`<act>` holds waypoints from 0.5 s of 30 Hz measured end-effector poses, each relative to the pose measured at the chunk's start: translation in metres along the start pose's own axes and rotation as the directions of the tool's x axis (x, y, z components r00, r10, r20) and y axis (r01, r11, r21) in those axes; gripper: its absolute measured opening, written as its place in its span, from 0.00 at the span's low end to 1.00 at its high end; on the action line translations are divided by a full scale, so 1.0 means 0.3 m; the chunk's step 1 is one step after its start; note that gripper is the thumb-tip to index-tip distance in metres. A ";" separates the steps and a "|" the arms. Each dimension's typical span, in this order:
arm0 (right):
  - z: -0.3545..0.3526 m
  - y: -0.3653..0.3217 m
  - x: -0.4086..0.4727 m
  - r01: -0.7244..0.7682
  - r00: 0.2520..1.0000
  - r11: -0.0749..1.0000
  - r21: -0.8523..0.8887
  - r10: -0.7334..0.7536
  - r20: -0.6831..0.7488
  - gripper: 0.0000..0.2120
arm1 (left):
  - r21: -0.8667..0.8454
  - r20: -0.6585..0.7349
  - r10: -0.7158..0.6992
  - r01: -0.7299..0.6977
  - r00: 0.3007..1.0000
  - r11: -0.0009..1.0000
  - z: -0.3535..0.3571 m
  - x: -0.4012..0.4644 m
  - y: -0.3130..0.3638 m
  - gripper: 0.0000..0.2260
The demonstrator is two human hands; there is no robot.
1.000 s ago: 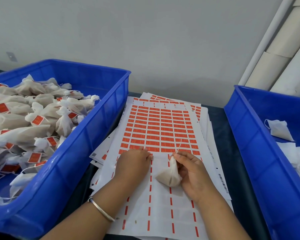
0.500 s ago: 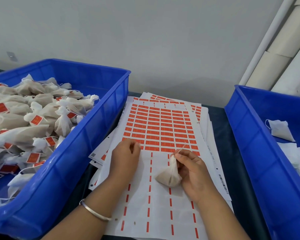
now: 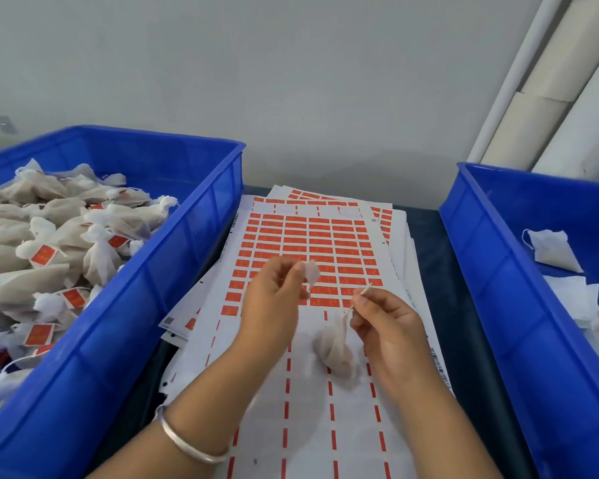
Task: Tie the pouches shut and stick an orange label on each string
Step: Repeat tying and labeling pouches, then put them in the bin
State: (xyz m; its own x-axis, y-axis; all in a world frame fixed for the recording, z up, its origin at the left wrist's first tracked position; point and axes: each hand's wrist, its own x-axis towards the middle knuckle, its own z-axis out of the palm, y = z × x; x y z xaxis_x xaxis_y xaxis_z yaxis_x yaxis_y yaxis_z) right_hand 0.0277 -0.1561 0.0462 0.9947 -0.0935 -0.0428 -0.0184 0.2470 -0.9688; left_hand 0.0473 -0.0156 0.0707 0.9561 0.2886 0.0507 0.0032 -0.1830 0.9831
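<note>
A small white pouch [image 3: 336, 352] lies on the bare lower part of the label sheet [image 3: 312, 420]. My right hand [image 3: 389, 335] pinches its string [image 3: 362, 293], which sticks up and to the right. My left hand [image 3: 274, 305] is lifted above the sheet and pinches a peeled label [image 3: 311, 274] at its fingertips; the label shows its pale side and is blurred. Rows of orange labels [image 3: 312, 243] fill the far half of the sheet.
A blue bin [image 3: 173, 271] on the left holds several tied pouches with orange labels [image 3: 42, 254]. A second blue bin [image 3: 491, 271] on the right holds loose white pouches [image 3: 554, 250]. More label sheets are stacked under the top one. Pale pipes lean at the back right.
My left hand left the sheet's orange rows and rose with a peeled label, moving toward the string. My right hand and the pouch stayed put.
</note>
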 end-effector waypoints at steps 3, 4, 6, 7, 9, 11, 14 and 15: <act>-0.003 -0.001 0.003 0.036 0.998 0.996 -0.079 -0.040 -0.045 0.05 | -0.121 0.068 0.016 -0.008 0.998 0.993 0.080 -0.037 0.027 0.07; -0.003 -0.004 0.000 0.052 0.997 0.993 -0.107 -0.058 -0.054 0.03 | -0.149 0.082 0.006 0.007 0.997 0.989 0.103 -0.048 0.026 0.07; -0.008 -0.006 -0.001 0.084 0.993 0.981 -0.173 -0.097 -0.063 0.05 | -0.164 0.085 -0.028 0.042 0.996 0.986 0.134 -0.064 0.017 0.08; -0.011 -0.008 -0.002 0.099 0.991 0.975 -0.197 -0.115 -0.072 0.05 | -0.173 0.085 -0.041 0.056 0.995 0.983 0.143 -0.069 0.007 0.09; -0.017 -0.013 -0.004 0.137 0.984 0.963 -0.232 -0.158 -0.077 0.04 | -0.223 0.114 -0.078 0.102 0.990 0.969 0.145 -0.077 -0.013 0.10; -0.020 -0.016 -0.006 0.174 0.977 0.951 -0.257 -0.199 -0.078 0.04 | -0.246 0.144 -0.139 0.172 0.980 0.954 0.133 -0.077 -0.020 0.10; -0.017 -0.019 -0.010 0.190 0.974 0.951 -0.244 -0.213 -0.074 0.02 | -0.266 0.162 -0.193 0.231 0.968 0.936 0.112 -0.065 -0.019 0.10; -0.015 -0.020 -0.011 0.192 0.974 0.950 -0.245 -0.214 -0.070 0.02 | -0.270 0.175 -0.198 0.240 0.964 0.932 0.108 -0.062 -0.017 0.09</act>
State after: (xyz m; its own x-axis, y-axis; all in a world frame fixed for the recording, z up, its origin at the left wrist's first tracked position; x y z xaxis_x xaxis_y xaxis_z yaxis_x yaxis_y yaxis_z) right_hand 0.0241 -0.1616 0.0510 0.9659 -0.2118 0.1490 0.1484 -0.0192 -0.9887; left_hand 0.0389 -0.0503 0.0589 0.9728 0.1500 -0.1766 0.1538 0.1520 0.9763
